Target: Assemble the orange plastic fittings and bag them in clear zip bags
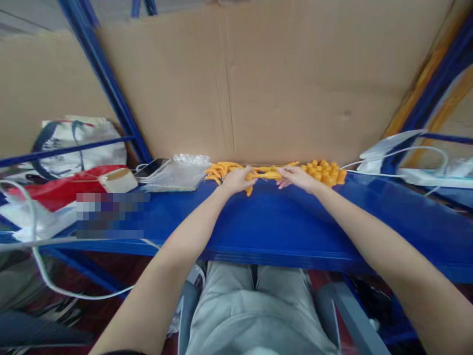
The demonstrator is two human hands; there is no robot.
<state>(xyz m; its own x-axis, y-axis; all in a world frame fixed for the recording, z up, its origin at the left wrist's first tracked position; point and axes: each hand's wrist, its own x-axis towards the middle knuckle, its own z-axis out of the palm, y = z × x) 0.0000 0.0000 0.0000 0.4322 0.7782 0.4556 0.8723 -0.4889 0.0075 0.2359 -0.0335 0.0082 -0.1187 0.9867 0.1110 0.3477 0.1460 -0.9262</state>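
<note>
Both hands are at the back of the blue table, close to the cardboard. My left hand [236, 181] is closed around a small orange plastic piece [249, 190], which sticks out below the fingers. To the right, my right hand [297, 178] has its fingers slightly apart beside some thin orange pieces [271, 174]; nothing is plainly held in it. Left of my left hand lies a loose heap of branching orange pieces [217, 170] with small metal chains. Beyond my right hand, knobbly orange pieces [325, 172] are packed together. Their exact kind is too small to make out.
The blue table [273, 222] backs onto a cardboard sheet [288, 84]. Clear plastic bags [181, 172], a phone [154, 167], a white block-shaped item [118, 180] and a red bag [66, 187] lie to the left. White cables [40, 266] hang over the front edge.
</note>
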